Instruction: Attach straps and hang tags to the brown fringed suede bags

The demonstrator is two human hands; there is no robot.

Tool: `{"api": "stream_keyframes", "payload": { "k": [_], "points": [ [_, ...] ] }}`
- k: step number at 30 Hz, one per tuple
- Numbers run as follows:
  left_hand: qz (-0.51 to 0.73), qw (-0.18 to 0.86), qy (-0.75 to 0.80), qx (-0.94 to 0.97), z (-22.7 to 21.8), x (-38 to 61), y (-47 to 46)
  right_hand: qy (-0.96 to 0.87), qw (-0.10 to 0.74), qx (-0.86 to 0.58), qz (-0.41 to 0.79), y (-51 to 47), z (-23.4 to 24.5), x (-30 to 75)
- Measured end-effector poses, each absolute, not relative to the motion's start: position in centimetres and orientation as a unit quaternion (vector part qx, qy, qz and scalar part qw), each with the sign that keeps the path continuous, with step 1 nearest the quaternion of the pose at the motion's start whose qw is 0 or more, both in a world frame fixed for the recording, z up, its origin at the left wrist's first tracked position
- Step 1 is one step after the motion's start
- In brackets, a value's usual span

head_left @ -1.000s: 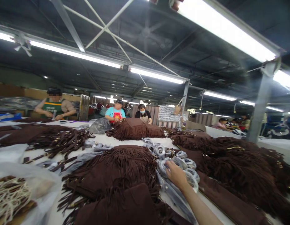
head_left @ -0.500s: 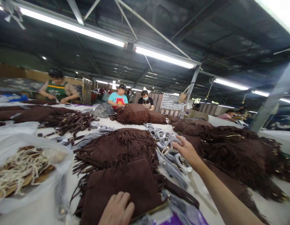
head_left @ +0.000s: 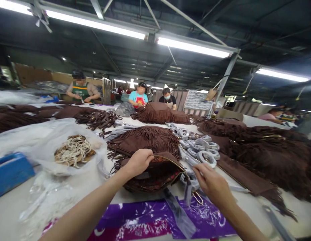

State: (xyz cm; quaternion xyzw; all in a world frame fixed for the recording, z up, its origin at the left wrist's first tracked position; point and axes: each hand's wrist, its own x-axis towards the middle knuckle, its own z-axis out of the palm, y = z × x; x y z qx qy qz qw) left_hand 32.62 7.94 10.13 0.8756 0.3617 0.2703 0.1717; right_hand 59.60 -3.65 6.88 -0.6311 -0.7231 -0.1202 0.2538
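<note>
A dark brown fringed bag (head_left: 151, 182) stands with its zipped mouth gaping toward me, showing a patterned lining. My left hand (head_left: 140, 163) is closed on the upper rim of that mouth. To the right of the zipper's end is my right hand (head_left: 212, 180), its fingers pinched together on a grey plastic-wrapped strap (head_left: 187, 193); the grip is partly hidden. Below these fingers hangs a gold ring (head_left: 198, 198). Behind the opened bag lies another fringed brown bag (head_left: 147, 139).
Coiled wrapped straps (head_left: 207, 157) lie beyond my right hand. Brown fringed bags (head_left: 273, 160) are heaped at right. A plastic bag (head_left: 42, 157) of stringed tags and a blue bin (head_left: 13, 174) sit at left. Purple plastic packaging (head_left: 135, 214) lies in front. Co-workers stand across the table.
The brown bag under my left hand is now raised and open, with that hand on its rim. My right hand has drawn back from the coiled straps toward the bag. The view has shifted left.
</note>
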Motion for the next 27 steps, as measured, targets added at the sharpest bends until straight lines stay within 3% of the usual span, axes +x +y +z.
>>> {"api": "stream_keyframes", "payload": {
  "k": [2, 5, 10, 12, 15, 19, 27],
  "points": [
    [0.265, 0.175, 0.356, 0.879, 10.4, 32.7, 8.1, -0.746, 0.303, -0.585, -0.096, -4.5, 8.1, 57.8],
    [0.260, 0.185, 0.348, 0.881, 10.1, 32.8, 8.3, -0.794, 0.232, -0.560, 0.034, -4.8, 8.3, 53.8],
    [0.254, 0.207, 0.347, 0.879, 9.3, 32.5, 9.3, -0.621, 0.311, -0.583, 0.421, -1.9, 5.4, 48.9],
    [0.249, 0.218, 0.347, 0.877, 9.1, 32.0, 9.4, -0.564, 0.337, -0.559, 0.506, -0.6, 4.8, 48.2],
    [0.229, 0.226, 0.346, 0.881, 8.9, 30.6, 8.6, -0.517, 0.373, -0.538, 0.552, 0.8, 4.8, 47.6],
    [0.144, 0.153, 0.374, 0.903, 7.6, 27.7, 7.0, -0.502, 0.390, -0.518, 0.572, 1.5, 5.1, 47.3],
    [0.269, 0.422, 0.431, 0.751, 2.6, 25.5, 10.1, -0.573, 0.363, -0.507, 0.532, 0.9, 3.9, 46.6]
  ]
}}
